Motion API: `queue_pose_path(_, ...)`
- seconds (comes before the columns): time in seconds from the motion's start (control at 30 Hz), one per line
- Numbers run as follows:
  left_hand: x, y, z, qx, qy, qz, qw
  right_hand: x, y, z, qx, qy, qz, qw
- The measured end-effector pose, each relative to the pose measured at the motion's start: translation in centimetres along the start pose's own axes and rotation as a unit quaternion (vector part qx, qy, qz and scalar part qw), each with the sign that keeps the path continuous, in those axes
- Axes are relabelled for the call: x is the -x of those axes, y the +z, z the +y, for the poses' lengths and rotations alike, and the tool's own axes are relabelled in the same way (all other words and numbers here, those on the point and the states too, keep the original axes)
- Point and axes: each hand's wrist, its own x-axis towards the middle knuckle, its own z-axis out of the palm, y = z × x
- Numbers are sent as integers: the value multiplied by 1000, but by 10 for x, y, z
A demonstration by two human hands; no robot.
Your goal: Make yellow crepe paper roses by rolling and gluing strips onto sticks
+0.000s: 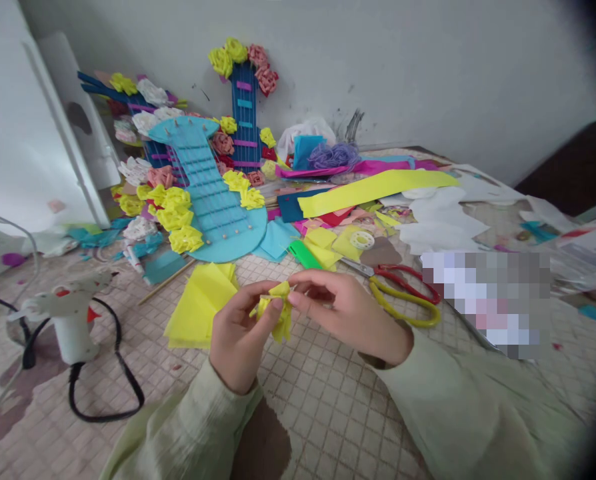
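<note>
Grid-patterned bench (328,400): yellow flowers (175,217) already edge a light-blue guitar shape (211,187); near centre, left hand (241,330) pinches a seemingly unfinished yellow bloom (281,327), right hand (335,303) at its edge, grip unclear; flat yellow sheets (193,307) lie left.

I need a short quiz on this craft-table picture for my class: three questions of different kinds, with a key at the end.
1. True or false: the left hand is holding the scissors.

2. Multiple choice: what colours are the handles of the scissors?
A. Both black
B. One red, one yellow
C. Both white

3. Fill in the blank: the glue gun is on the person's ______ side of the table.

Key:
1. False; its fingers hold a small yellow paper piece, and the scissors lie on the table.
2. B
3. left
</note>
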Motion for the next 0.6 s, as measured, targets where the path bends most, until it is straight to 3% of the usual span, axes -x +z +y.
queue_pose_path(0.1,-1,-1,2,-8,1,-18,1000,-3,-10,-2,-44,48,-82,995)
queue_pose_path(0.2,-1,-1,4,-6,0,-27,1000,-5,-15,-3,-71,86,-123,986)
queue_pose_path(0.6,-2,-1,8,-17,28,-38,999,-2,-11,-4,-47,86,-117,988)
